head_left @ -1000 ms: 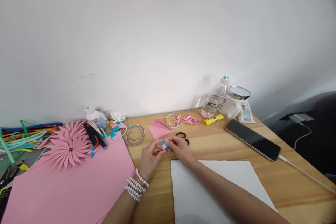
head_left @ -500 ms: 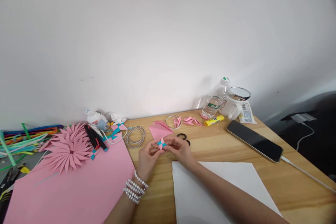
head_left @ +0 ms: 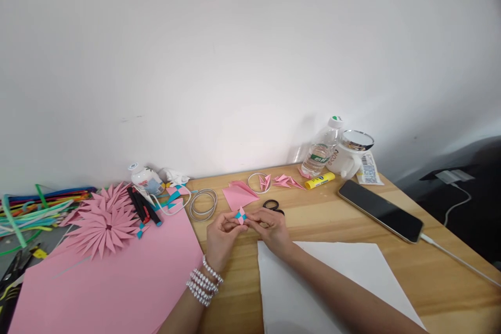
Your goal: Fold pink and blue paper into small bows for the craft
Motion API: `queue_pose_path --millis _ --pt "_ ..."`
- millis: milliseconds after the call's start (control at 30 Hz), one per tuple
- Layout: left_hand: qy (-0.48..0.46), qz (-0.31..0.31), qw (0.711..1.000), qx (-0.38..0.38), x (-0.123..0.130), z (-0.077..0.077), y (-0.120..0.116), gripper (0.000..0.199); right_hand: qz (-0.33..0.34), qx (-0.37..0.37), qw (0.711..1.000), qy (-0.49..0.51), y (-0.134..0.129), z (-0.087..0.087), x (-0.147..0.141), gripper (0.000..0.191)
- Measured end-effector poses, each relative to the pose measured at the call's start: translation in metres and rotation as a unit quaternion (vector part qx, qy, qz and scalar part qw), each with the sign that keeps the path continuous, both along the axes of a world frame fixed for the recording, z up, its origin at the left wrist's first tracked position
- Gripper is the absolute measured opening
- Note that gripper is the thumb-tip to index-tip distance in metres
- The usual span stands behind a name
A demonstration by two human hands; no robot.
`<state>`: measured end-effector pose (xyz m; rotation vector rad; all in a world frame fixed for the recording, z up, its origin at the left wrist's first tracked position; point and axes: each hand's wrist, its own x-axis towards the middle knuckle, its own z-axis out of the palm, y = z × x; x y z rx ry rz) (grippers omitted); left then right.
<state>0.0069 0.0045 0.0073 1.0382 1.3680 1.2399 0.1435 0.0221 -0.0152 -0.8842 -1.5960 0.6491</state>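
Observation:
A small pink and blue folded paper piece (head_left: 240,215) is pinched between my two hands above the wooden table. On its left side, my left hand (head_left: 222,235) grips it with thumb and fingers; a beaded bracelet circles that wrist. From the right, my right hand (head_left: 271,227) holds the opposite edge, its fingers closed. Just behind the hands lies a pink paper sheet (head_left: 238,196) with folds in it. Black scissor handles (head_left: 271,204) show past my right hand, which partly hides them.
White paper (head_left: 332,287) lies under my right forearm, and pink paper (head_left: 102,292) covers the left. Folded pink paper flowers (head_left: 107,227), markers (head_left: 138,206), a wire coil (head_left: 202,204), a glue stick (head_left: 320,181), a water bottle (head_left: 319,151), a mug (head_left: 346,159) and a charging phone (head_left: 379,211) surround the hands.
Both hands still pinch the folded paper piece, which has turned slightly. My right hand's fingers have shifted a little, showing more of the scissor handles.

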Motion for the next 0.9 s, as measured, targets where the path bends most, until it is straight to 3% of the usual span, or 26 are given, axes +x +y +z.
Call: queue_pose_path --millis 100,233,333,667,900 --pt "-0.017 -0.010 1.000 0.002 0.000 0.002 0.001 0.033 0.005 -0.007 1.000 0.002 0.002 -0.001 0.001 0.010" --pt "-0.056 -0.090 0.994 0.016 -0.007 0.004 0.005 0.037 0.010 -0.013 1.000 -0.001 0.005 -0.002 0.002 0.011" --pt "-0.092 -0.120 0.988 0.017 -0.012 0.006 0.007 0.027 0.014 -0.005 1.000 0.014 0.005 -0.001 0.002 0.013" --pt "-0.092 -0.063 0.992 0.056 -0.010 0.005 0.005 0.018 0.029 0.001 0.999 0.036 -0.001 0.005 0.001 0.014" --pt "-0.099 -0.077 0.991 0.052 -0.010 0.008 0.004 0.019 0.046 0.005 0.999 0.026 -0.003 0.009 0.002 0.017"
